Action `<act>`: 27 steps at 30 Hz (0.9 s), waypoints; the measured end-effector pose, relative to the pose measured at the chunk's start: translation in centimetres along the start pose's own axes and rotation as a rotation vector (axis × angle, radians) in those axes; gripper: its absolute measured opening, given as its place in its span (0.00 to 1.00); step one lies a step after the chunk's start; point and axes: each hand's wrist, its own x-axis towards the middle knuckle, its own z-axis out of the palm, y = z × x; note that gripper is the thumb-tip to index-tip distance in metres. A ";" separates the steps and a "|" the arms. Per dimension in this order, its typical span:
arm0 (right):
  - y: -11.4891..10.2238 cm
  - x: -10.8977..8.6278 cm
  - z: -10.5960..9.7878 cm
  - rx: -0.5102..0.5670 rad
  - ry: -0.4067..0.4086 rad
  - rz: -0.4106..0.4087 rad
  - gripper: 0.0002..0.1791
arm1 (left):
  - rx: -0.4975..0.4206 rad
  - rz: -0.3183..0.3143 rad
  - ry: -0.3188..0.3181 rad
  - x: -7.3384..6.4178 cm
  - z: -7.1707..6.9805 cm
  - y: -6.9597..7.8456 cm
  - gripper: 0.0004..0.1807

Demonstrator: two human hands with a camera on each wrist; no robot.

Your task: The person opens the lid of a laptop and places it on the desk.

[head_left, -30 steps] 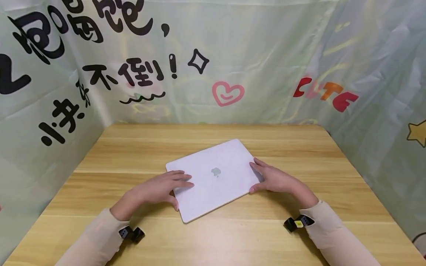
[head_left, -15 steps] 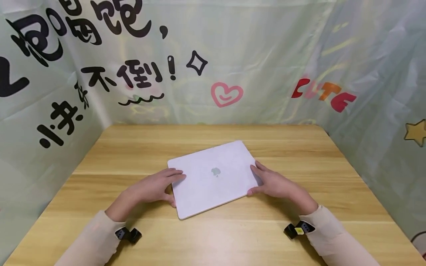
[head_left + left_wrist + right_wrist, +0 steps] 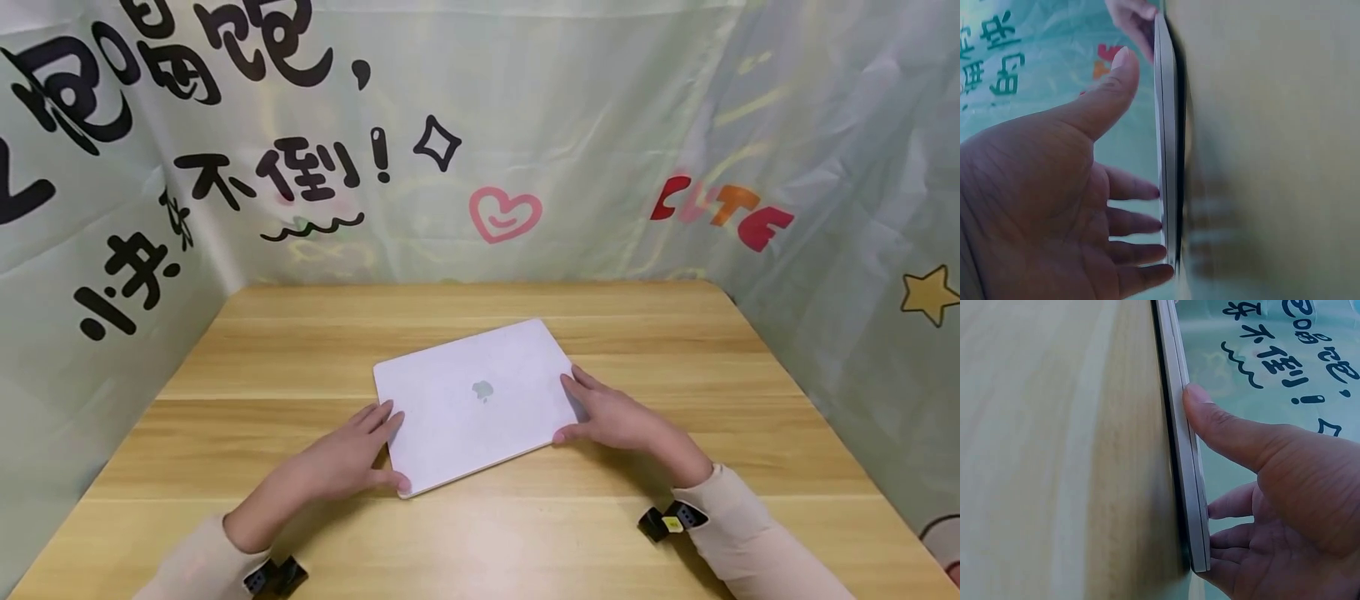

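A closed silver laptop (image 3: pixel 450 425) with an apple logo on its lid lies slightly turned on the wooden table. At its left edge is my left hand (image 3: pixel 341 458), fingers extended and spread, touching the rim; the thumb lies at the near left corner. The left wrist view shows these fingers (image 3: pixel 1135 222) against the laptop's edge (image 3: pixel 1169 144), with the thumb apart from it. My right hand (image 3: pixel 618 417) holds the near right corner between thumb and fingers. In the right wrist view the thumb (image 3: pixel 1222 428) touches the laptop's front edge (image 3: pixel 1188 462).
Around the wooden table (image 3: pixel 480 542), a pale printed cloth (image 3: pixel 600 100) hangs at the back and both sides. A small black camera (image 3: pixel 276 575) sits at the left cuff, another black camera (image 3: pixel 663 523) at the right cuff.
My left hand has slid off the lid toward the near left corner. The laptop has turned slightly, its left end moving a little away from me. The right hand stays at its corner.
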 end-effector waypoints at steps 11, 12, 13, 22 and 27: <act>0.0 0.1 0.0 -0.006 0.010 -0.013 0.60 | 0.016 -0.046 -0.032 0.0 1.0 1.9 0.67; 0.0 0.1 0.1 -0.008 0.011 -0.014 0.60 | 0.024 -0.044 -0.031 0.0 1.1 1.8 0.66; 0.1 0.1 0.1 -0.010 0.011 -0.013 0.60 | 0.028 -0.041 -0.030 0.0 1.1 1.8 0.66; -0.4 -0.2 0.3 -0.012 0.006 -0.004 0.60 | 0.012 -0.032 -0.029 -0.1 0.8 1.3 0.61; -0.3 -0.2 0.3 -0.026 0.009 -0.018 0.59 | -0.012 -0.016 -0.014 0.1 0.8 0.4 0.61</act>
